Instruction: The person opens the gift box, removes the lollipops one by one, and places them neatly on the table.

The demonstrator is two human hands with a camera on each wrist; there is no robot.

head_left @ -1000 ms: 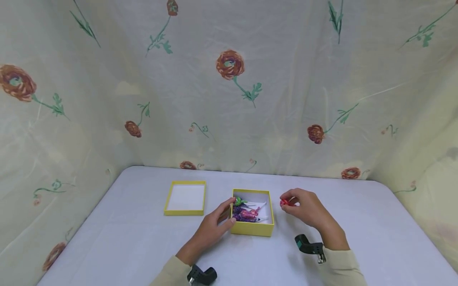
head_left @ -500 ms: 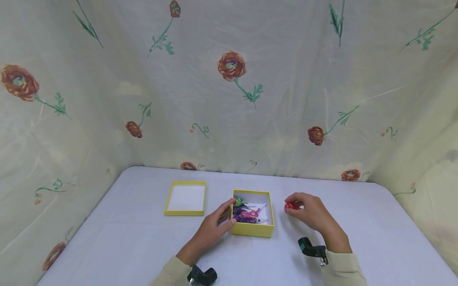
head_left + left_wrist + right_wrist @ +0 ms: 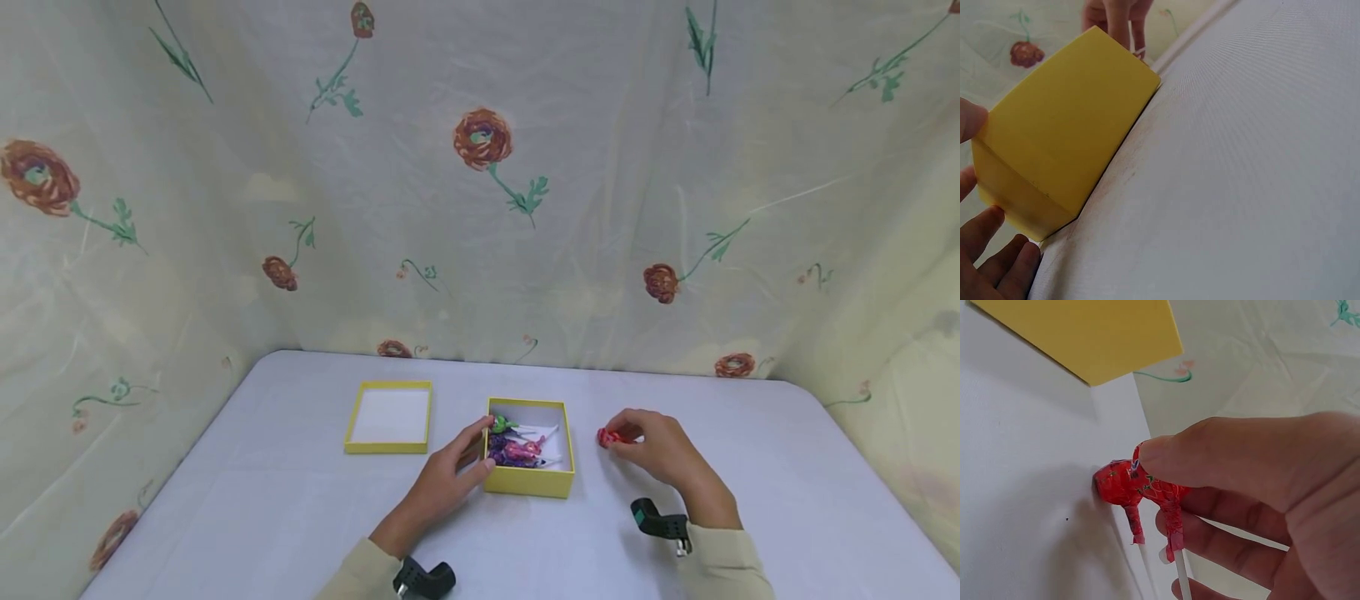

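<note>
A yellow box [image 3: 528, 482] stands lidless on the table, holding several wrapped lollipops: a green one [image 3: 500, 424], a pink one [image 3: 521, 451] and purple ones [image 3: 497, 446], white sticks pointing right. My left hand [image 3: 441, 482] holds the box at its left side, thumb near the front corner and fingers along the side. Right of the box, my right hand [image 3: 660, 452] pinches a red lollipop [image 3: 1161, 490] between thumb and fingers, low over the table. A second red lollipop [image 3: 1116, 482] shows right beside it in the right wrist view, its stick pointing the same way.
The box's shallow yellow lid [image 3: 390, 415] lies inside up, left of the box. A white cloth covers the table [image 3: 247, 500]. A flowered curtain [image 3: 570, 275] hangs behind the table and at both sides.
My right hand has moved a little to the right and toward me, away from the box, with the red lollipop at its fingertips. The left hand and box have stayed put.
</note>
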